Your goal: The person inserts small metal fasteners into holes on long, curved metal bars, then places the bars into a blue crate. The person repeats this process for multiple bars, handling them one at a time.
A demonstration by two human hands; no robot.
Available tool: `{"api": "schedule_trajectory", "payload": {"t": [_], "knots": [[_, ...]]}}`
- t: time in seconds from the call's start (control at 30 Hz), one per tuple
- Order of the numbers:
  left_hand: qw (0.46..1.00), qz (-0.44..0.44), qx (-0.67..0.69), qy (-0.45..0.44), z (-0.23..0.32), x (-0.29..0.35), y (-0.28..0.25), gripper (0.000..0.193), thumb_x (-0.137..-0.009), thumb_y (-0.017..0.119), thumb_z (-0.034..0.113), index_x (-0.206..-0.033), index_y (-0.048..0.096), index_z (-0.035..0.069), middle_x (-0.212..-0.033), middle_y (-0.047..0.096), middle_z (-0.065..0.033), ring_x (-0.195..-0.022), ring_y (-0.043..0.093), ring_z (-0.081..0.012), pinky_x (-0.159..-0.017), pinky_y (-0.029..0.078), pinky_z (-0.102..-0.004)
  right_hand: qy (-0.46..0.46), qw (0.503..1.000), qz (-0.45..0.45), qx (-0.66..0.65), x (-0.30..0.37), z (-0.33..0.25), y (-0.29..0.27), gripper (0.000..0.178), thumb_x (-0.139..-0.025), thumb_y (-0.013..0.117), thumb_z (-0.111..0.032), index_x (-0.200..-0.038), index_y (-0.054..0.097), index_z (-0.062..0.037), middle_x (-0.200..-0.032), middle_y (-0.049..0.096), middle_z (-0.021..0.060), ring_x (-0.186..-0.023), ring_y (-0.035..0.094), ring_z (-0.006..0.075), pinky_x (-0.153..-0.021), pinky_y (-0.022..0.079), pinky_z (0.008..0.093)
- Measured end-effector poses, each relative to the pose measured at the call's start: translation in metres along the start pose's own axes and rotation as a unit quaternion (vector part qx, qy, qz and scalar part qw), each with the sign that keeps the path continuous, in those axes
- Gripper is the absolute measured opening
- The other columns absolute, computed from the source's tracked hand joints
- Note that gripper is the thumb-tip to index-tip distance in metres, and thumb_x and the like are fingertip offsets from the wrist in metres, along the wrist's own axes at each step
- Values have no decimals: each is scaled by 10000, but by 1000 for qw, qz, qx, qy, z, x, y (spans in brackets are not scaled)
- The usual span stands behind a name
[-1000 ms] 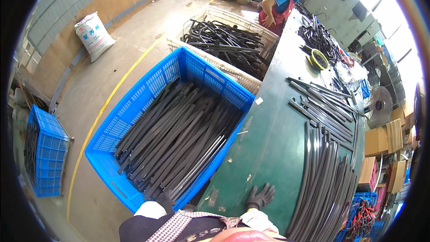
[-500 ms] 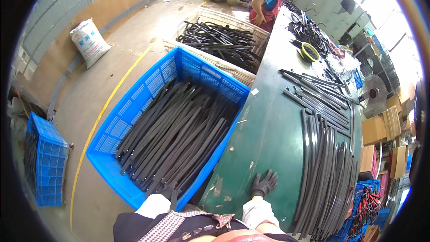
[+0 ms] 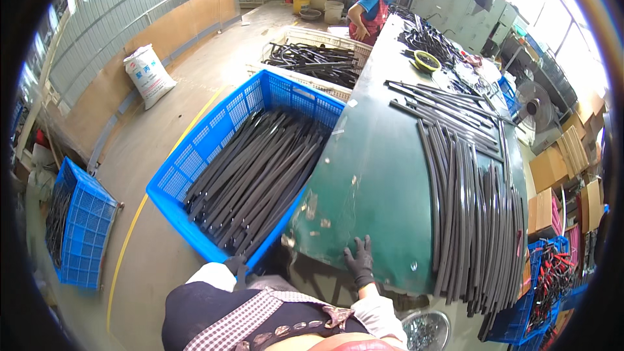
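My left hand (image 3: 236,266), in a dark glove, is at the near rim of a large blue plastic crate (image 3: 170,203). Its fingers are too hidden to show whether they grip the rim. Many long black strips (image 3: 257,175) lie lengthwise inside the crate. My right hand (image 3: 360,262), also gloved, rests with fingers spread on the near edge of the green tabletop (image 3: 383,201), holding nothing. To its right, a row of long black strips (image 3: 471,221) lies side by side, some overhanging the near edge. More strips (image 3: 448,114) lie slanted beyond them.
A cream crate (image 3: 315,36) of black parts stands beyond the blue one. A person (image 3: 367,13) stands at the table's far end. A white sack (image 3: 149,77) and another blue crate (image 3: 88,224) are on the left. A fan (image 3: 534,105) stands right.
My view has drawn back, so the table's near edge and a round container below it now show. My right hand is now at that edge, while my left stays by the crate's rim.
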State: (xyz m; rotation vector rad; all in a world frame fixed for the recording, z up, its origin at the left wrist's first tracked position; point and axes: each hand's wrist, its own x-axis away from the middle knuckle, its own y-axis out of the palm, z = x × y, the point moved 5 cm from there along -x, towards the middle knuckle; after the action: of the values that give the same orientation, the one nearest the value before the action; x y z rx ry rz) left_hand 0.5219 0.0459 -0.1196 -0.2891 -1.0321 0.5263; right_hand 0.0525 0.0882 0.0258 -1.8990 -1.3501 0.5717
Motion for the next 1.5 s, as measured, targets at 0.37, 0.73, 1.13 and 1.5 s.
{"api": "schedule_trajectory", "payload": {"t": [0.37, 0.73, 1.13, 1.5], "knots": [[991, -104, -60, 58, 77, 42, 191, 508, -832, 746, 357, -1218, 630, 47, -1071, 702, -196, -1028, 669, -318, -863, 521, -405, 144, 986, -76, 22, 404, 139, -64, 476, -874, 662, -381, -1178, 593, -22, -1278, 544, 230, -1164, 551, 399, -913, 479, 470], [1000, 19, -4, 0, 46, 56, 202, 438, -829, 667, 402, -1097, 690, 58, -1036, 701, -196, -948, 675, -347, -812, 520, -425, 256, 952, -159, -52, 466, 102, -32, 552, -934, 594, -464, -1220, 597, 9, -1189, 630, 226, -1130, 592, 384, -961, 472, 431], [994, -14, 0, -108, -86, 101, 142, 422, -863, 628, 388, -1119, 685, 57, -1067, 694, -196, -969, 667, -355, -844, 517, -423, 195, 937, -289, -22, 387, 32, -6, 573, -960, 506, -503, -1251, 593, -17, -1256, 604, 205, -1204, 557, 347, -1025, 430, 421], [994, -31, -30, -102, -98, 18, 152, 414, -879, 619, 379, -1132, 679, 57, -1083, 687, -196, -980, 662, -352, -857, 516, -413, 210, 915, -346, -8, 409, 48, 19, 569, -951, 505, -542, -1200, 625, -45, -1169, 658, 209, -1112, 613, 370, -929, 467, 455]]}}
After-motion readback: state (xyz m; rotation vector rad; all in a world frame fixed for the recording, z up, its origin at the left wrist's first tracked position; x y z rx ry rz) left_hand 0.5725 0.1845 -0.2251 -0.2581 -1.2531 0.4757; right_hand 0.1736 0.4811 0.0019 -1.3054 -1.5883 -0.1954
